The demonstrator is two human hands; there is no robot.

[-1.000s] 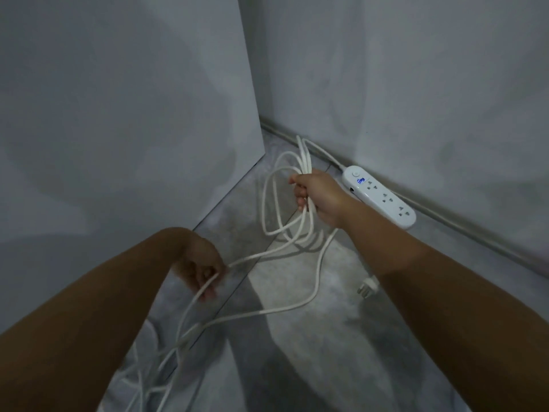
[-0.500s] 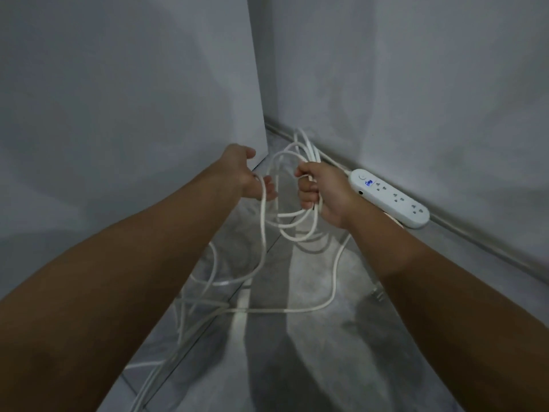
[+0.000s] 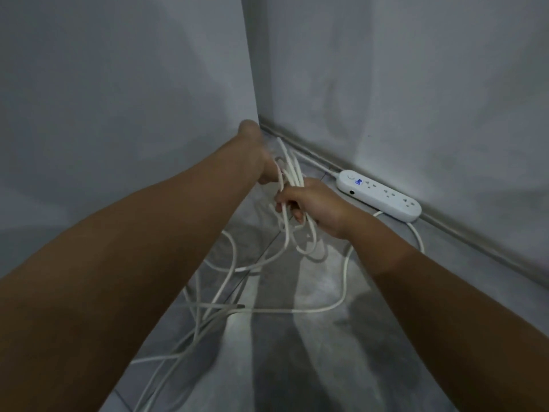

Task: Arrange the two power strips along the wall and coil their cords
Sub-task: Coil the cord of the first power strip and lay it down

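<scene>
A white power strip (image 3: 381, 195) with a blue-lit button lies on the floor against the right wall's skirting. Its white cord (image 3: 346, 275) runs from the strip's near end across the floor. My right hand (image 3: 315, 208) is shut on a bundle of several white cord loops (image 3: 292, 173) that hang below its fingers. My left hand (image 3: 261, 162) reaches in from the left and holds a strand against the top of the same bundle; its fingers are mostly hidden. More loose cord (image 3: 208, 307) trails back along the floor. Only one power strip shows.
A tall grey panel (image 3: 124, 114) stands close on the left, meeting the grey wall (image 3: 416, 84) at a corner just past my hands. A skirting strip (image 3: 475, 245) runs along the right wall. The floor (image 3: 312, 352) is grey tile.
My left hand has risen from low by the panel's foot to the bundle in my right hand, bringing a cord strand with it. The right hand has kept its grip.
</scene>
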